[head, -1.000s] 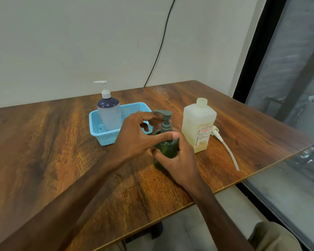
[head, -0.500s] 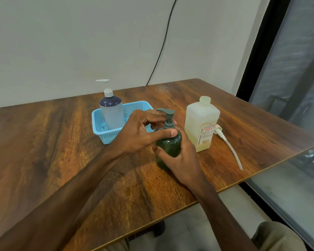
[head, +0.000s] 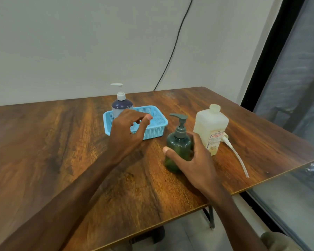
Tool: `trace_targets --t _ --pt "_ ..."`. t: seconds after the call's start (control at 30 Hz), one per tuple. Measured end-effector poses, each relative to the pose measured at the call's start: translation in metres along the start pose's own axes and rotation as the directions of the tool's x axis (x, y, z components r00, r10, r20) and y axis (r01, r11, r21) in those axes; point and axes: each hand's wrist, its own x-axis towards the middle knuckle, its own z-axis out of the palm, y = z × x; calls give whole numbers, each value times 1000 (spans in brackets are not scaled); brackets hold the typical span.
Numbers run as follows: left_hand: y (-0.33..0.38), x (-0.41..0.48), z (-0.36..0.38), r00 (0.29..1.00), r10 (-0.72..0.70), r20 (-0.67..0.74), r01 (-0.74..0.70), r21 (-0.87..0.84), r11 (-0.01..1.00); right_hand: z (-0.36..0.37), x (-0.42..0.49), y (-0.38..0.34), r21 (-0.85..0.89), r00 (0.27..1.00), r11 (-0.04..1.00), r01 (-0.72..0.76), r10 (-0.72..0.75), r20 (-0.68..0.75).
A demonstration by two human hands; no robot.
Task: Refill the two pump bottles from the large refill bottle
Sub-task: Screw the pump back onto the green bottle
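Observation:
A dark green pump bottle point(head: 179, 144) stands on the wooden table point(head: 62, 151) with its pump head on. My right hand point(head: 194, 163) grips its body, thumb on the front and fingers round the right side. My left hand point(head: 127, 131) hovers to the left of it, in front of the blue basket point(head: 152, 132), fingers loosely curved and holding nothing. The large whitish refill bottle point(head: 211, 124) stands just right of the green bottle, its neck uncapped. A purple-topped pump bottle point(head: 121, 105) with a white pump stands in the basket, partly hidden by my left hand.
A white pump head with a long dip tube point(head: 236, 153) lies on the table right of the refill bottle. The table's right edge runs beside a dark-framed window point(head: 288, 87). A black cable point(head: 172, 51) hangs down the wall behind.
My left hand has let go of the green bottle's pump head and drawn back left toward the basket. My right hand stays on the bottle's body.

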Motion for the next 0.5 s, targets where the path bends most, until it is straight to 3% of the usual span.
trace_targets --t 0.2,0.37,0.5 --pt "-15 8 -13 956 124 -265 -84 158 984 -1 16 -22 -131 999 990 45 -44 16" --pt "-35 8 -10 921 -173 -349 233 138 963 12 54 -57 -108 983 985 131 -143 -112" --pt "-43 7 -11 926 -279 -255 327 173 929 31 99 -82 -99 956 981 170 -188 -227"
